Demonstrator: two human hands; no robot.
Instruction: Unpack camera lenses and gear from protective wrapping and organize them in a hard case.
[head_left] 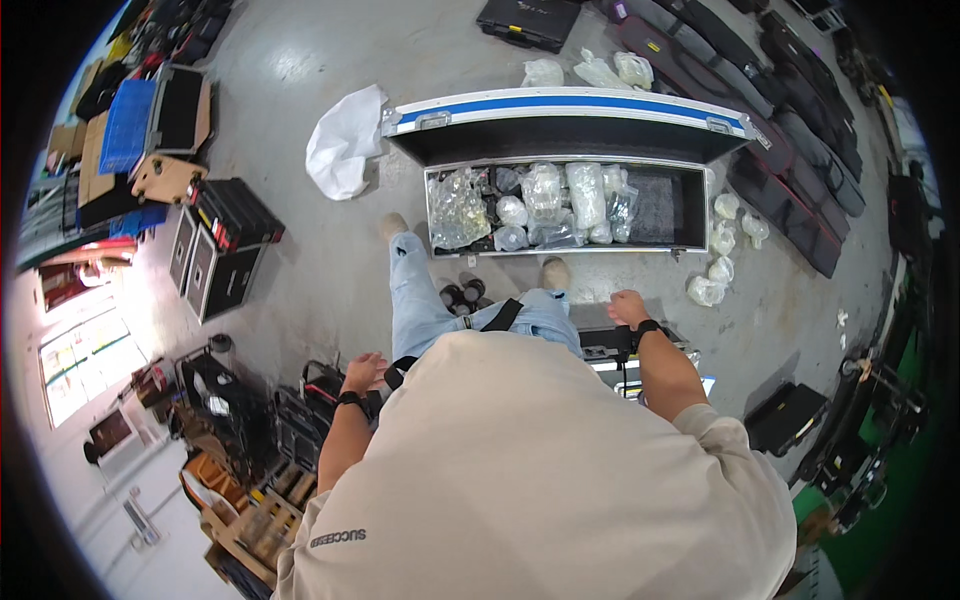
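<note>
My left hand hangs low at my left side, empty, its fingers loosely apart. On the other side my right hand is held out past my hip with its fingers curled in; nothing shows in it. In front of my feet lies a long flight case, its blue-striped lid raised. Bubble-wrapped bundles and a clear plastic bag fill its left and middle; the dark lining shows at the right end. Neither hand touches the case.
Wrapped bundles lie right of the case. A white sheet is on the floor at its left. Small dark round items sit between my feet. Long black bags lie at the far right, and black cases stand at the left.
</note>
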